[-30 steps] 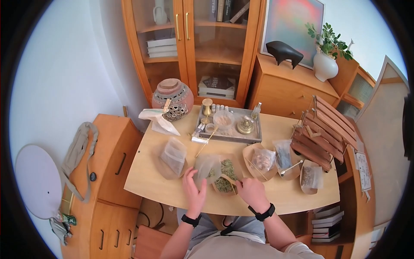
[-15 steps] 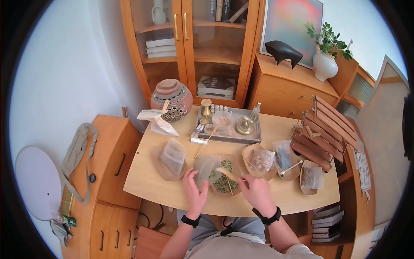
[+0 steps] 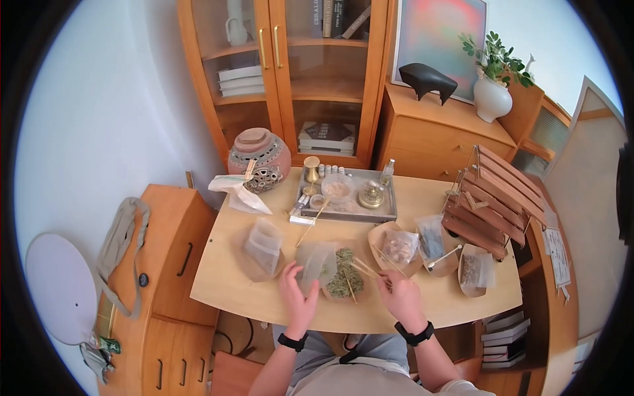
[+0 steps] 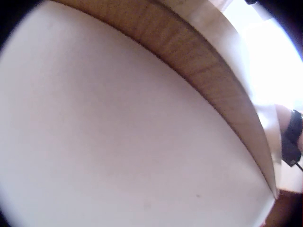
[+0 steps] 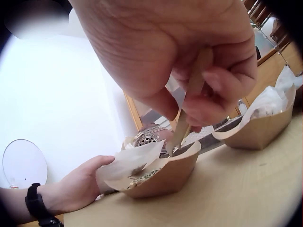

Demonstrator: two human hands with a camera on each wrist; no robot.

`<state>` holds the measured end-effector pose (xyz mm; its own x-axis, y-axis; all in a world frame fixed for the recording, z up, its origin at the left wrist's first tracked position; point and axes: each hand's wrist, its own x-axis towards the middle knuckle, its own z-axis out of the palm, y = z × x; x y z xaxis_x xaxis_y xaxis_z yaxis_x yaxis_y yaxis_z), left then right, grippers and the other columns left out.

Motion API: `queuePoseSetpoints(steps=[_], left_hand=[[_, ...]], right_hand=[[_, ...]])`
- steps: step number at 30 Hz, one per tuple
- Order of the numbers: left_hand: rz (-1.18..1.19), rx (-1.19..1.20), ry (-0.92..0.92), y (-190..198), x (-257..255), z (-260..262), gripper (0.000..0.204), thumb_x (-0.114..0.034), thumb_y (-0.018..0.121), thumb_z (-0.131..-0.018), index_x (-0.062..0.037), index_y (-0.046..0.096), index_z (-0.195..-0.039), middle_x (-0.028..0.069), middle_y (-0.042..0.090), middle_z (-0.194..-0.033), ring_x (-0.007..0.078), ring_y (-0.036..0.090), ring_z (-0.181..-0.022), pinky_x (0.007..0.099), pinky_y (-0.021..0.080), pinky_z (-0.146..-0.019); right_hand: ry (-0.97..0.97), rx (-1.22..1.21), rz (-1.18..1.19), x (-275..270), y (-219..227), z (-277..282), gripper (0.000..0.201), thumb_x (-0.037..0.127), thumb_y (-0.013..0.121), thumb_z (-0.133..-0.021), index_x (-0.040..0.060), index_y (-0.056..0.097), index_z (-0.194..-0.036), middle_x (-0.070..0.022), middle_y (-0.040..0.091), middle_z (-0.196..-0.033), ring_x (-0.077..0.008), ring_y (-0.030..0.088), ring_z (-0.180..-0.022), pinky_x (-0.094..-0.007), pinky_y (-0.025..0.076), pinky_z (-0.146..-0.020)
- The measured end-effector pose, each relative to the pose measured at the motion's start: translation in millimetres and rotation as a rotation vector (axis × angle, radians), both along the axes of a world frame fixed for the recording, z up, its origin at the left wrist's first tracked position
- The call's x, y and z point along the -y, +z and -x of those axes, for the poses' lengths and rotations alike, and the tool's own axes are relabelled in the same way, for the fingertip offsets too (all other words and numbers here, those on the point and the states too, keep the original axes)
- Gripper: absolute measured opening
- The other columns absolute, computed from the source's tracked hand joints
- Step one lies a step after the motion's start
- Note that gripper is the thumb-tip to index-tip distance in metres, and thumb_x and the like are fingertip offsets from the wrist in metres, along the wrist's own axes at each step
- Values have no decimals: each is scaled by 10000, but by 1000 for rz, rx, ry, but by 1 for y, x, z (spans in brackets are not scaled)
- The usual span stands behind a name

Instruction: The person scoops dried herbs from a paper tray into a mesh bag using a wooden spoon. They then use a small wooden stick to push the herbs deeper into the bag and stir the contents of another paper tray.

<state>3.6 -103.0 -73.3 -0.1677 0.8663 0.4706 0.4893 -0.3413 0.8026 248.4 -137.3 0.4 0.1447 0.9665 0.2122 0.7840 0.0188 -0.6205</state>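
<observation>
My left hand (image 3: 300, 300) grips the lower edge of a translucent white pouch (image 3: 318, 256), which leans over the left side of a paper tray (image 5: 163, 182) of dried green herbs (image 3: 345, 274). My right hand (image 3: 401, 297) pinches a pair of flat wooden tweezers (image 5: 191, 97) between thumb and fingers. Their tips hang over the tray's right side, apart from the pouch. A thin stick (image 3: 351, 290) lies in the herbs. In the left wrist view the table edge (image 4: 189, 61) and its white underside fill most of the picture; the left hand is out of sight there.
Left of the herbs sits another paper tray with a pouch (image 3: 263, 245). Rightward stand several more trays, one holding a filled bag (image 3: 399, 245), and a brown slatted rack (image 3: 489, 201). Behind, a grey tray (image 3: 353, 214) carries brass vessels beside a patterned pot (image 3: 259, 158).
My right hand has shifted right, and the tweezers have drawn away from the pouch to the right side of the tray. The left hand keeps its place on the pouch.
</observation>
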Motion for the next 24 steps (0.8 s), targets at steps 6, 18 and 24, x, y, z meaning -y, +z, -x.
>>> queuePoseSetpoints(steps=[6,18,24], left_hand=[[-4,-8,-7,5,3,2,506,-133,762,-874,-26,520,-1306,211,501,-1442,418,457,-1346,505,340,-1148],[68,-302,-36,21,36,29,490,-30,679,-841,-9,520,-1304,233,457,-1473,446,416,-1386,536,308,-1171],[34,-537,-16,9,34,34,509,-114,680,-814,1,525,-1285,241,475,-1456,480,425,-1348,601,327,-1127]], right_hand=[[163,54,-145,-2,4,9,455,127,729,-903,37,608,-1332,-184,687,-1206,-372,690,-1049,-443,558,-895],[41,75,-240,62,-26,-43,280,12,697,-836,40,689,-1114,-139,676,-1061,-356,632,-993,-456,519,-876],[-32,258,-221,71,-42,-79,280,34,702,-818,72,682,-1094,-96,667,-1074,-312,626,-1007,-428,490,-865]])
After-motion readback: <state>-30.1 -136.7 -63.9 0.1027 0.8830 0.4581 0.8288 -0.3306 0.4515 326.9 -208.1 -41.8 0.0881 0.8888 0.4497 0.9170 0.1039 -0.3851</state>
